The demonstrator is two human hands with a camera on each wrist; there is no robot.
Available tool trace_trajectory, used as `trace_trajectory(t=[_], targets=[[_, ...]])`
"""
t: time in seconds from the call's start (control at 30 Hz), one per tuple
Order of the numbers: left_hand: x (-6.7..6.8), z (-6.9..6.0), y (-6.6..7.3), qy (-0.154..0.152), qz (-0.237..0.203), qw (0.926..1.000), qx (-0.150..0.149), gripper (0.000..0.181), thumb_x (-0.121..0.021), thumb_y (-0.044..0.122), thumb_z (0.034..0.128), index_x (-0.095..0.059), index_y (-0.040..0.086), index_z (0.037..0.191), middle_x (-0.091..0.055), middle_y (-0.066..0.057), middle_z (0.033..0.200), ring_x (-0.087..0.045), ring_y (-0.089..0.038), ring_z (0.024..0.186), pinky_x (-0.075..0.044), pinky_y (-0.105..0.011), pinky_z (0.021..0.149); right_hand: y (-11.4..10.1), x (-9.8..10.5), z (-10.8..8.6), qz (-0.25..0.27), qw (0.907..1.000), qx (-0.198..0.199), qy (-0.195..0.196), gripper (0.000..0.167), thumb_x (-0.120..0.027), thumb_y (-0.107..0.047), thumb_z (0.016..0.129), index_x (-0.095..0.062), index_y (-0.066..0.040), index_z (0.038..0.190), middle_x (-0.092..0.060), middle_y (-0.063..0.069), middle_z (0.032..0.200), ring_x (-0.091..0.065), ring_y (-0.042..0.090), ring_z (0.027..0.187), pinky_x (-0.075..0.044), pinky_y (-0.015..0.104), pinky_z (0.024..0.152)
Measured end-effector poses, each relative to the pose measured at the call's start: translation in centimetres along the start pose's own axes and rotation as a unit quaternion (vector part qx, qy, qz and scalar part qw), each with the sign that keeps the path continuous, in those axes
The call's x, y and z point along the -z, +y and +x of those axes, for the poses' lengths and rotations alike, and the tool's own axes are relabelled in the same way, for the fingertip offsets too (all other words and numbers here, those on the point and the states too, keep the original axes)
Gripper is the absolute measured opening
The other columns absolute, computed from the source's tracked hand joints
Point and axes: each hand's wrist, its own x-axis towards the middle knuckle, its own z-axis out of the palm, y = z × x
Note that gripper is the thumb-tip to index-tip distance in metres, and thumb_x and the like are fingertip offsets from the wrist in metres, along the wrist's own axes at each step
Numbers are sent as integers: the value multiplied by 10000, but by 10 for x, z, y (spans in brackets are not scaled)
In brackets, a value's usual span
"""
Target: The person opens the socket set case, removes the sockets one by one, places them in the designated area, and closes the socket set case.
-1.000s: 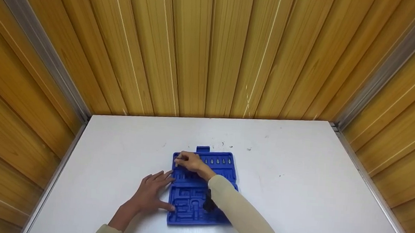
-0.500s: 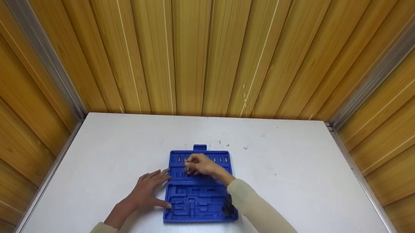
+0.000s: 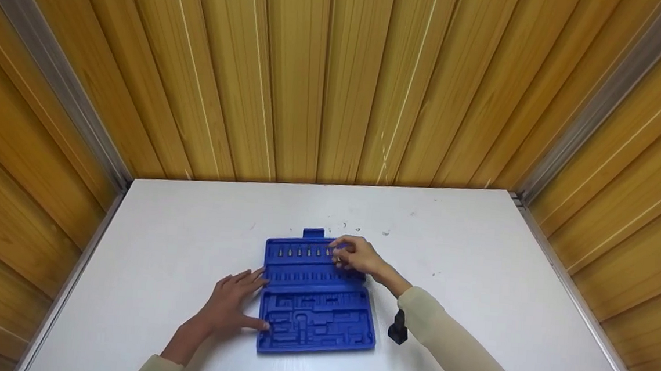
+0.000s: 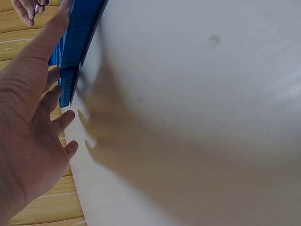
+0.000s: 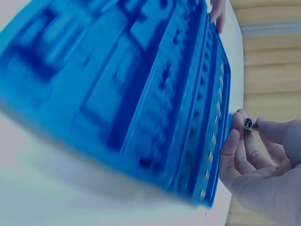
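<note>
Touches with spread left hand (image 3: pixel 231 303) the left rim of an open case (image 3: pixel 314 293) of blue moulded plastic, stepped with angular recesses. Pinches a shiny metal cylinder (image 5: pixel 248 124) in right hand (image 3: pixel 360 257), thumb to finger, at the case's far-right corner, beside metal bits (image 3: pixel 309 252) rowed in its far half.

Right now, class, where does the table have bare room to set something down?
Bare table: left of the left hand; between the case and back wall; right of the right sleeve. Crowded: the case's far half, holding metal pieces, the right hand at its right end.
</note>
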Motion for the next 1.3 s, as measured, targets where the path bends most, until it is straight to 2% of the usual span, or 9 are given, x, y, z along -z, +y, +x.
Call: trace_trajectory(t=[0.23, 0.37, 0.5, 0.63, 0.73, 0.87, 1.03, 1.17, 1.3], targets=[[1, -1, 1, 1, -148, 9999, -31, 990, -874, 579, 698, -534, 73, 1478, -402, -162, 1627, -345, -491, 1484, -218, -758, 1154, 18, 25, -15, -9, 9998, -164, 112, 354, -606, 1, 976, -592, 90, 1319, -706, 244, 1004, -734, 312, 946, -626, 398, 869], [1, -1, 1, 47, -199, 9998, -55, 981, -872, 577, 703, -536, 78, 1477, -406, -164, 1624, -346, -494, 1483, -212, -759, 1156, 24, 36, -22, 136, 9995, -247, 132, 446, -586, 78, 921, -557, 103, 1365, -647, 166, 1003, -687, 241, 919, -611, 423, 884], [1, -2, 1, 50, -154, 9999, -34, 988, -873, 584, 697, -537, 79, 1477, -408, -159, 1624, -350, -493, 1480, -219, -758, 1152, 33, 42, -24, 43, 9994, -253, 228, 481, -567, 118, 889, -553, 113, 1370, -669, 223, 1024, -670, 204, 904, -601, 374, 837], [2, -2, 1, 49, -136, 9999, -15, 996, -869, 592, 696, -533, 78, 1481, -405, -151, 1628, -347, -491, 1482, -217, -760, 1151, 44, 47, -24, -228, 9987, -131, 437, 433, -634, 68, 911, -578, 118, 1338, -688, 268, 1039, -686, 209, 915, -596, 303, 772], [1, -1, 1, 39, -144, 9999, -22, 998, -864, 596, 699, -529, 79, 1484, -401, -153, 1630, -344, -492, 1484, -210, -764, 1153, 53, 50, -24, -388, 9968, -33, 699, 416, -683, 32, 910, -594, 127, 1305, -706, 279, 1017, -659, 138, 837, -525, 206, 668], [1, -1, 1, 13, -199, 9998, -6, 998, -868, 590, 697, -528, 78, 1484, -394, -160, 1632, -338, -493, 1487, -201, -768, 1154, 66, 52, -24, -440, 9944, 13, 963, 392, -698, 43, 904, -597, 145, 1269, -723, 289, 1000, -668, 110, 772, -483, 163, 597], [1, -1, 1, -19, -251, 9997, 18, 997, -876, 578, 695, -532, 68, 1479, -395, -160, 1631, -338, -491, 1487, -201, -767, 1154, 77, 54, -26, -713, 9900, 164, 1202, 337, -721, 37, 895, -640, 140, 1205, -739, 284, 986, -721, 204, 812, -485, 151, 584], [0, -1, 1, -22, -239, 9997, 26, 996, -878, 577, 693, -533, 69, 1478, -398, -157, 1631, -338, -490, 1487, -200, -763, 1158, 83, 55, -27, -1077, 9851, 476, 1252, 331, -745, 21, 880, -666, 144, 1176, -736, 285, 959, -728, 335, 846, -537, 190, 679], [0, -1, 0, -34, -263, 9996, 59, 993, -871, 585, 701, -529, 77, 1484, -396, -148, 1634, -329, -488, 1494, -189, -759, 1168, 86, 55, -29, -1388, 9805, 672, 1220, 338, -766, 6, 865, -685, 144, 1162, -714, 260, 932, -709, 364, 846, -566, 255, 753]])
